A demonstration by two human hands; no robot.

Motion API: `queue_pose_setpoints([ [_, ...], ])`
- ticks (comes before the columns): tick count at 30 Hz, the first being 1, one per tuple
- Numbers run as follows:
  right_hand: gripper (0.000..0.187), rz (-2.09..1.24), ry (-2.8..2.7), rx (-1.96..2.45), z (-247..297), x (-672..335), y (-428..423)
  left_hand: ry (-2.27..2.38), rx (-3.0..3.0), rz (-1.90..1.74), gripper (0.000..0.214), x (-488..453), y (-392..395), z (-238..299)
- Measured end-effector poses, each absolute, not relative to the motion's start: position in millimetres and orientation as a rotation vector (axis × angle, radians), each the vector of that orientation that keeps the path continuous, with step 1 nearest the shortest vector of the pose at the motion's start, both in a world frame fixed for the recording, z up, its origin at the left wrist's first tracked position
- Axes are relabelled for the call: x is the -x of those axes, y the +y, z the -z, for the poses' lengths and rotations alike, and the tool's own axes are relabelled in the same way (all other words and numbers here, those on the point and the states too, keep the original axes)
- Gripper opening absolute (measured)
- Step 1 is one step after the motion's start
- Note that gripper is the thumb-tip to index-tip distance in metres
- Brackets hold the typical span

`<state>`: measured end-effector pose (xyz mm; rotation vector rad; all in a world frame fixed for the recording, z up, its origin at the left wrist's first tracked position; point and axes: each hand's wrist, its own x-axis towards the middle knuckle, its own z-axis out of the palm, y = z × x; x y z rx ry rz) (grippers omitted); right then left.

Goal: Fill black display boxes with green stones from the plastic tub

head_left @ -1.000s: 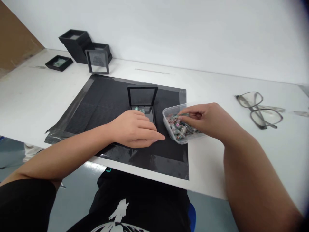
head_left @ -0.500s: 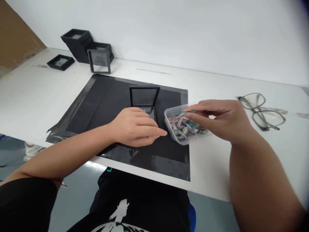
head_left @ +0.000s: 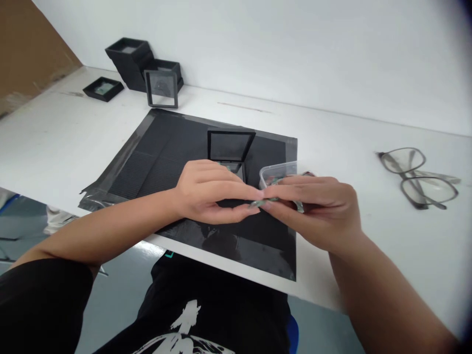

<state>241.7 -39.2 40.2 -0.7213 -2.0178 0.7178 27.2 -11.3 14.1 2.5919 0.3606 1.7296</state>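
My left hand (head_left: 206, 194) and my right hand (head_left: 313, 209) meet above the black mat (head_left: 165, 152), fingertips touching. Between them they pinch a small greenish piece (head_left: 263, 200) that looks like a press-on nail. Just behind the hands stands a clear plastic tub (head_left: 278, 171), mostly hidden by my right hand. An open black display case (head_left: 230, 146) with its lid tilted up sits behind my left hand, with a few greenish pieces in its base.
A pair of glasses (head_left: 420, 177) lies on the white table at the right. Stacked black cases (head_left: 142, 61), an upright frame (head_left: 162, 88) and a flat case (head_left: 103, 88) stand at the back left. The table's front edge runs just below the mat.
My right hand left the tub with a small piece and came down to the left. My left hand lifted off the mat and its fingers closed on the same piece.
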Motion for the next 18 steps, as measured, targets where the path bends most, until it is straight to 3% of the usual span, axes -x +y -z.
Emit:
queue_pose_setpoints([
  [4,0.016,-0.622,-2.044,0.783,-41.5,-240.7,-40.0,0.384,-2.615,-1.783,0.015,-27.8,-11.1,-14.7],
  [8,0.009,-0.514,-2.117,1.018,-45.8,-255.6,-35.5,0.35,-2.594,-1.813,0.016,-25.8,-11.1,-15.0],
  [18,0.014,-0.247,-2.218,1.54,-35.3,-297.4,-11.0,0.279,-2.606,-1.861,0.019,-23.7,-7.0,-16.1],
])
